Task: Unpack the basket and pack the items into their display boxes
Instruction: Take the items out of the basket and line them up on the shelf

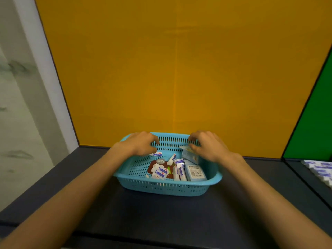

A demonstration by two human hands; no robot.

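Observation:
A turquoise slotted basket (167,187) stands on the dark table. Inside lie several small white-and-blue packets (160,172), a round grey piece (160,161), a flat pale blue box (195,173) and an upright pale blue box (189,156). My right hand (208,145) is at the basket's far right, with thumb and curled fingers pinching the upright box's top flap. My left hand (142,143) hovers over the far left of the basket with fingers curled. A small white packet (156,154) shows just under its thumb; I cannot tell if it is held.
An orange panel (179,69) rises right behind the basket and a green panel (312,123) stands at the right. White-and-blue packets (319,170) are lined up at the right edge. The dark table (161,216) runs toward me in front of the basket.

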